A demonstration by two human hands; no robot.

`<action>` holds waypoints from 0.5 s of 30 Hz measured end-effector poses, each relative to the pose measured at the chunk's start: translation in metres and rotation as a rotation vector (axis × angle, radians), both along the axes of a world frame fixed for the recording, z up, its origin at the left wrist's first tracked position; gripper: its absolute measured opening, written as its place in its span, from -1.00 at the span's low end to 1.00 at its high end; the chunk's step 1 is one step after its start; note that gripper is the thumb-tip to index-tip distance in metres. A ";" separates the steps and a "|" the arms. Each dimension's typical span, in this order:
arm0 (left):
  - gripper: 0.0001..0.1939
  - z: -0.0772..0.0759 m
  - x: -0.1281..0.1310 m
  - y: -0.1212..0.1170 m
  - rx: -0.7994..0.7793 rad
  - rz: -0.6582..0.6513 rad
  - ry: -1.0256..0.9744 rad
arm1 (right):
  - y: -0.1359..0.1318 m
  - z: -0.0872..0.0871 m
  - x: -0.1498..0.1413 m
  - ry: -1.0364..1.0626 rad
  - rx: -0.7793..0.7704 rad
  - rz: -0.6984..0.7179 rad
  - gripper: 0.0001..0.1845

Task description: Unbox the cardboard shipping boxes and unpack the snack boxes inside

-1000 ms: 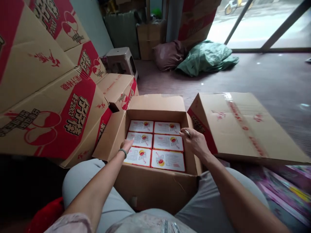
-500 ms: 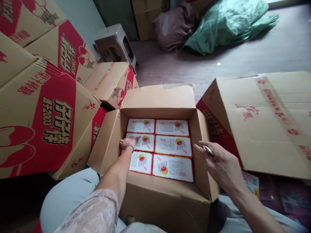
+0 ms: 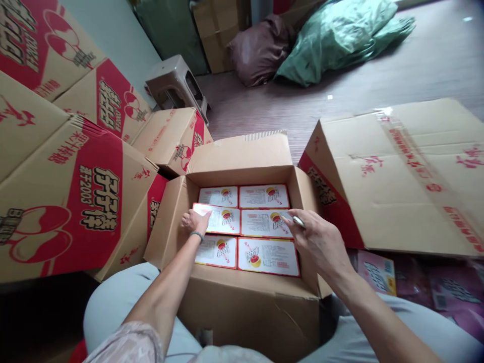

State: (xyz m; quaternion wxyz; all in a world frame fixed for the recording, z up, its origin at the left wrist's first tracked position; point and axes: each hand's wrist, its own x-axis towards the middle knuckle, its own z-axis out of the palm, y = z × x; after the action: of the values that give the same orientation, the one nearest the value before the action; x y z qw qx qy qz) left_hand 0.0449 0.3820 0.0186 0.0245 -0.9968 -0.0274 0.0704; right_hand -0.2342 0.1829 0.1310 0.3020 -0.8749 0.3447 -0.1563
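An open cardboard carton [image 3: 249, 307] stands between my knees, holding several flat white boxes with red edges in two columns. My left hand [image 3: 194, 223] grips the left end of the middle-left white box [image 3: 219, 220], its thumb on top. That box sits slightly raised above its neighbours. Over the right side of the carton is my right hand [image 3: 315, 234], fingers curled together around a small shiny object [image 3: 298, 222] whose kind I cannot make out. Its fingertips are close to the middle-right white box [image 3: 260, 223]; whether they touch it I cannot tell.
Printed cartons [image 3: 60, 201] are stacked at the left, and a taped carton [image 3: 408, 181] stands at the right. Pink packets [image 3: 454, 292] lie below it. Farther back are a plastic stool [image 3: 176, 80], a brown sack [image 3: 260, 50] and a green sack [image 3: 336, 40].
My left hand has taken hold of the middle-left box and its end has come up a little. My right hand has moved left, in over the carton. The view has shifted slightly.
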 end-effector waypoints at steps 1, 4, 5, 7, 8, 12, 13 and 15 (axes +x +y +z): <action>-0.27 0.013 -0.007 -0.001 -0.026 -0.104 -0.027 | 0.001 0.001 0.001 -0.003 -0.008 0.007 -0.67; -0.44 0.038 -0.034 -0.012 -0.166 -0.450 -0.013 | 0.002 0.004 0.002 0.005 -0.037 0.015 -0.70; -0.41 0.040 -0.043 -0.019 -0.201 -0.481 -0.017 | 0.002 0.005 0.002 0.012 -0.042 0.013 -0.72; -0.20 0.040 -0.059 -0.036 -0.218 -0.380 -0.060 | 0.000 0.007 0.000 0.037 -0.044 0.001 -0.73; -0.08 0.039 -0.065 -0.045 -0.209 -0.322 -0.086 | -0.001 0.008 -0.001 0.052 -0.043 -0.015 -0.73; -0.21 0.040 -0.076 -0.075 -0.151 -0.479 0.032 | -0.003 0.007 -0.004 0.077 -0.020 -0.105 -0.64; -0.30 0.041 -0.076 -0.080 -0.131 -0.510 0.078 | -0.003 0.006 -0.004 0.075 -0.015 -0.116 -0.59; -0.34 0.045 -0.075 -0.087 -0.100 -0.451 0.169 | -0.002 0.002 -0.003 0.078 -0.007 -0.125 -0.51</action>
State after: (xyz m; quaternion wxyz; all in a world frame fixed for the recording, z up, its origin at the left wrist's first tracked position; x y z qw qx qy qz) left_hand -0.0305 0.2948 0.0632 -0.0074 -0.9683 0.2015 0.1477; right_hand -0.2371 0.1808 0.1327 0.2750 -0.8583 0.4094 -0.1418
